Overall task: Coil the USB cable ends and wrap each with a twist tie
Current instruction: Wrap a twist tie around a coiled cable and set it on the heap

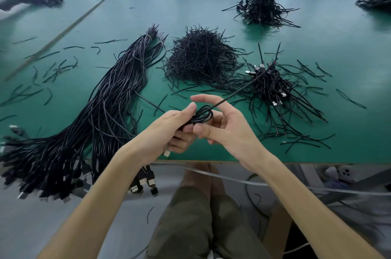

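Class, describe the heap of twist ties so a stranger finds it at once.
Start at the green table. Near its middle, between the long cable bundle on the left and the coiled cables on the right, lies the heap of twist ties. Only it is all short, plug-free strands.
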A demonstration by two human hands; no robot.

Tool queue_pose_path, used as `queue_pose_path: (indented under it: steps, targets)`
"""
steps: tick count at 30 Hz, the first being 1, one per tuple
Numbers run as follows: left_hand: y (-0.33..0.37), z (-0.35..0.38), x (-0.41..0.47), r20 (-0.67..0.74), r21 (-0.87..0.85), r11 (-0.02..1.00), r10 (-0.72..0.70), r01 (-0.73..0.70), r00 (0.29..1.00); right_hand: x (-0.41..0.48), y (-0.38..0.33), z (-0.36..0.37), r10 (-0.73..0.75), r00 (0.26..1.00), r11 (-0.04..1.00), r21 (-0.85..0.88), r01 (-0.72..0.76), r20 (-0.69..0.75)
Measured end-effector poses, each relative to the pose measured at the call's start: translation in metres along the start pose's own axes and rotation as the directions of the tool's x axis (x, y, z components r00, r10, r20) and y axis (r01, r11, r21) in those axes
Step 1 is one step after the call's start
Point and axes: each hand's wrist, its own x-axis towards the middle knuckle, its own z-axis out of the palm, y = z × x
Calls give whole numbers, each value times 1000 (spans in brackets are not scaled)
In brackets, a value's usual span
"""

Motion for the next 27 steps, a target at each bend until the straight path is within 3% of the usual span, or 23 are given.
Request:
queue_pose_path:
  steps: [2,5,10,15,21,27]
  targets:
    - [3,-1,-2,19,50,999,-18,17,1000,0,-2,0,-30,999,999,-41,32,45]
    - [6,-1,-3,-21,142,989,-32,35,999,-1,0,1,-50,999,989,-136,49,-4]
    - [3,7,2,-271,280,956,-4,83,963,-4,9,5,-155,984,900,-423,105,-85]
    - [0,13,6,-331,213,975,19,55,943,-7,12,8,-301,950,759,-623,188,-79]
    - [-2,15,5,-345,100,994,4,33,939,-11,14,12,-408,909,625,-753,204,-92]
    - [-6,18,4,-310,89,993,-44,75,950,-13,15,12,-498,867,456,-858,239,-24]
